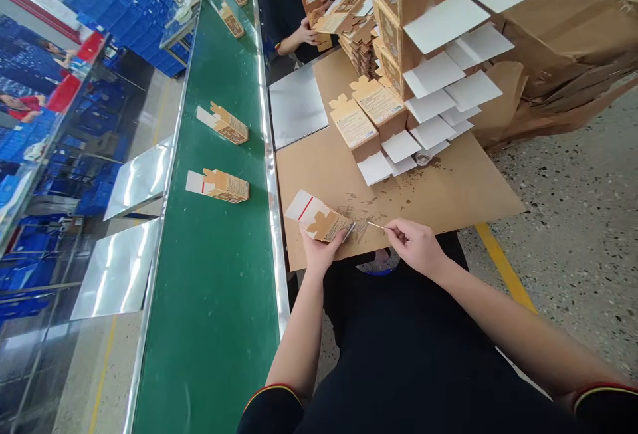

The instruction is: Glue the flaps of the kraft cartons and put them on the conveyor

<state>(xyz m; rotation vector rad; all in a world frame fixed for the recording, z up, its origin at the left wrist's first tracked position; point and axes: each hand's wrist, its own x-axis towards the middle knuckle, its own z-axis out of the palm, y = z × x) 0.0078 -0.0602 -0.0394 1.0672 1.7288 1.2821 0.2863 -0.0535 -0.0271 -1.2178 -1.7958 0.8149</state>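
Left grip (321, 249) is clamping a carton (323, 222) over the near left part of the table (448, 201); right grip (413, 242) is pinching a thin stick (377, 225), its tip standing apart from the carton. Excess pressure could be creasing the carton; a loose pinch could be letting the stick slip.

By the near-left corner of the cardboard-topped table (448, 198), the person's left hand (319, 256) grips an open-flapped carton (326, 221); the right hand (417, 246), over the near edge, pinches a thin stick (377, 225) — its tip just short of the carton. Dark marks (366, 203) speckle the surface between there and a small clear dish (422, 157), beside the stacked boxes (423, 2). A metal sheet (299, 105) lies along the left edge — and beyond that edge, I see a green belt (214, 327) carrying cartons (229, 185).
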